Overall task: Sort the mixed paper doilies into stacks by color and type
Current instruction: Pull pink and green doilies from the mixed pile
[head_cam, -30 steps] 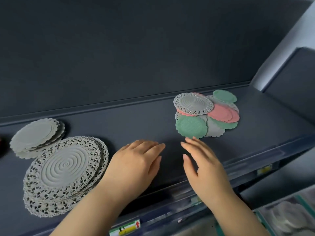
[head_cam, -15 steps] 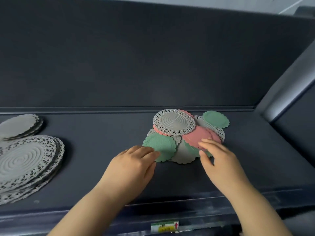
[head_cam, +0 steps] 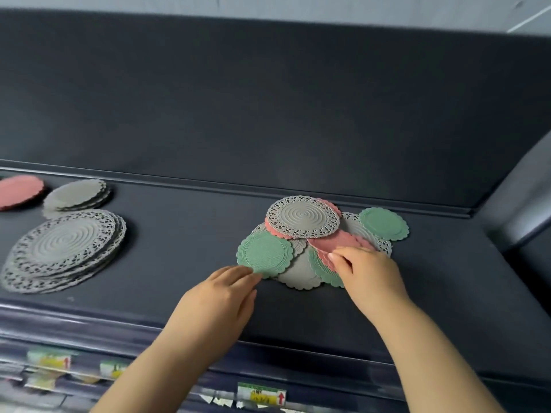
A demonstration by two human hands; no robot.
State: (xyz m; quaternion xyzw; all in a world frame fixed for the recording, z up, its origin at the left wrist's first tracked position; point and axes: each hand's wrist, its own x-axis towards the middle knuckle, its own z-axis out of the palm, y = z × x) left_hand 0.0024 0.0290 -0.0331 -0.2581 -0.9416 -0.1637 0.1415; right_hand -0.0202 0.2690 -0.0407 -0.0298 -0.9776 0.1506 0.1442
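Dark shelf [head_cam: 179,263] below me. My right grip [head_cam: 369,275] pinches the pink doily [head_cam: 334,241]. My left grip [head_cam: 217,299], fingers flat, touches the green doily [head_cam: 265,253] just ahead.

You've got a dark grey worktop [head_cam: 179,257] w/ a matching back panel [head_cam: 268,99] behind it. Pale wall strip [head_cam: 268,4] across frame top. Dark slanted bar [head_cam: 521,198] at right. Blurry green-yellow labels [head_cam: 261,394] along btm edge.

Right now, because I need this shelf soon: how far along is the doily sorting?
Done: pink stack, plain grey stack and grey lace stack sit at left. In hand: left hand touches a green doily, right hand pinches a pink doily. Remaining: the mixed pile, pink, green and grey; no green stack shows.
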